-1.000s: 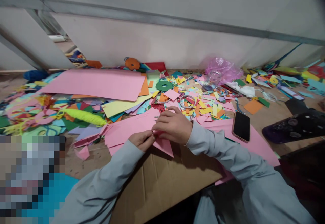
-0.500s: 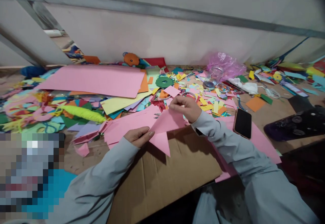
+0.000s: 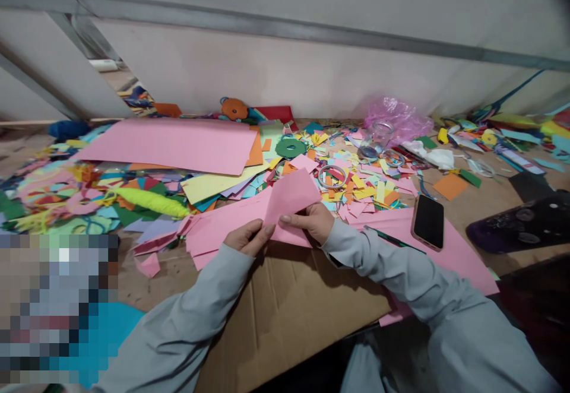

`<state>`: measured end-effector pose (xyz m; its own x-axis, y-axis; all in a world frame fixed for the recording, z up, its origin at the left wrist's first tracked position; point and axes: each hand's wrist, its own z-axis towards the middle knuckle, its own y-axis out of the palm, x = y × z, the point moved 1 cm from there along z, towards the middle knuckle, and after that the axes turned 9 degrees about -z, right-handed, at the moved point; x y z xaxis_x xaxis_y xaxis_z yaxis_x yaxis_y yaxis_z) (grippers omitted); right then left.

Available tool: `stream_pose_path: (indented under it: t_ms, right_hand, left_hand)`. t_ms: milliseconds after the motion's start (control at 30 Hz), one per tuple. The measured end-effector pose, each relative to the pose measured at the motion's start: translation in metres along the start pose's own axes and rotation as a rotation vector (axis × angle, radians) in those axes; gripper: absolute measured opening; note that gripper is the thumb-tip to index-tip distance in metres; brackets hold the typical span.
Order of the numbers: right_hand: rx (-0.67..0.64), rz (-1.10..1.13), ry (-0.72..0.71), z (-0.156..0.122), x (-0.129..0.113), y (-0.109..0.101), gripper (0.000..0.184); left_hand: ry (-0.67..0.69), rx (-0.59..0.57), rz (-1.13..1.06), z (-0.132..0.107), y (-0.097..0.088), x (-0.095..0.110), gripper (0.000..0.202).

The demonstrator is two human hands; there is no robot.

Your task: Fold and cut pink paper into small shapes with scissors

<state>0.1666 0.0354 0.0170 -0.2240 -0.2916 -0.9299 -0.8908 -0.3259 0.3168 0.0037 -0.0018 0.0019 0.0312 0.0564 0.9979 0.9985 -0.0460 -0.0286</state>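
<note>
A piece of pink paper (image 3: 294, 194) is held up between both hands, above the near edge of a brown cardboard sheet (image 3: 307, 298). My left hand (image 3: 249, 237) pinches its lower left side with thumb and fingers. On the right, my right hand (image 3: 314, 222) grips the lower right part, thumb on the front and fingers behind. The paper looks folded, with one part hanging below the thumbs. More pink sheets (image 3: 227, 221) lie just beyond my left hand, and another pink sheet (image 3: 463, 250) lies under my right forearm.
A phone (image 3: 428, 222) and a dark pen (image 3: 394, 238) lie on the right-hand pink sheet. Farther back are a large pink sheet (image 3: 178, 143), a roll of tape (image 3: 332, 176), a glass jar (image 3: 371, 143), a pink plastic bag (image 3: 396, 119) and many coloured scraps. A wall stands behind.
My right hand has moved down from the paper's top corner to its lower right side. The pink paper's upper part now stands up, and its hanging pointed corner no longer shows.
</note>
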Motion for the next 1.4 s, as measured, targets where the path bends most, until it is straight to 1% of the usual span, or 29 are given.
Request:
stream_pose_path:
  t_ms: [100, 200, 300, 433, 600, 700, 767, 833, 867, 900, 967, 1033, 1067, 1100, 1133, 1200, 1267, 1333, 1400]
  right_hand:
    - [0.093, 0.057, -0.030, 0.001, -0.002, -0.004, 0.042]
    - [0.139, 0.082, -0.060, 0.003, -0.003, -0.008, 0.043]
    - [0.127, 0.066, -0.072, 0.003, -0.001, -0.008, 0.043]
    - [0.115, 0.046, -0.066, 0.003, 0.001, -0.007, 0.038]
    - [0.103, 0.034, -0.074, -0.002, 0.001, -0.002, 0.035]
    - [0.078, 0.016, -0.081, -0.006, 0.004, 0.003, 0.037]
    - [0.089, -0.022, -0.091, -0.003, 0.005, 0.000, 0.037]
    - [0.135, -0.142, -0.112, 0.003, 0.000, -0.011, 0.036]
    - [0.163, -0.246, -0.128, 0.006, -0.005, -0.018, 0.035]
    - [0.188, -0.357, -0.185, 0.009, -0.013, -0.025, 0.036]
    - [0.242, -0.610, -0.410, 0.012, -0.033, -0.035, 0.037]
    - [0.217, -0.986, -0.655, 0.008, -0.051, -0.036, 0.045]
    - [0.164, -1.169, -0.745, 0.004, -0.056, -0.032, 0.046]
    - [0.091, -1.328, -0.801, 0.000, -0.057, -0.027, 0.041]
    - [0.051, -1.440, -0.845, -0.003, -0.055, -0.021, 0.033]
    - [-0.013, -1.570, -0.897, -0.008, -0.046, -0.010, 0.022]
    - [-0.092, -1.617, -0.899, -0.008, -0.036, -0.003, 0.011]
    - [-0.118, -1.610, -0.862, -0.005, -0.032, -0.004, 0.014]
    - [-0.108, -1.568, -0.833, 0.000, -0.036, -0.010, 0.018]
  left_hand:
    - [-0.048, -0.004, -0.075, 0.000, -0.001, 0.004, 0.038]
    - [-0.056, 0.014, -0.108, 0.000, -0.002, 0.006, 0.039]
    - [-0.025, -0.006, -0.100, 0.001, -0.001, 0.006, 0.036]
    - [0.012, -0.041, -0.063, 0.001, 0.000, 0.005, 0.030]
    - [-0.008, -0.028, -0.079, -0.001, 0.001, 0.007, 0.032]
    - [0.016, -0.024, -0.007, 0.000, 0.001, 0.004, 0.034]
    - [0.029, -0.023, 0.036, 0.002, -0.002, 0.002, 0.036]
    - [0.048, -0.016, 0.064, 0.004, -0.006, -0.001, 0.037]
    - [0.057, -0.009, 0.076, 0.006, -0.008, -0.002, 0.037]
    - [0.064, 0.000, 0.091, 0.007, -0.010, -0.003, 0.037]
    - [0.081, 0.010, 0.140, 0.008, -0.014, -0.003, 0.036]
    - [0.118, -0.011, 0.229, 0.009, -0.016, -0.003, 0.035]
    - [0.145, -0.034, 0.286, 0.009, -0.016, -0.002, 0.036]
    - [0.179, -0.061, 0.344, 0.008, -0.015, -0.001, 0.036]
    - [0.217, -0.091, 0.394, 0.008, -0.014, 0.000, 0.036]
    - [0.294, -0.153, 0.466, 0.006, -0.012, 0.003, 0.032]
    - [0.348, -0.200, 0.502, 0.004, -0.009, 0.006, 0.029]
    - [0.374, -0.236, 0.520, 0.003, -0.008, 0.010, 0.029]
    - [0.395, -0.251, 0.533, 0.002, -0.009, 0.013, 0.032]
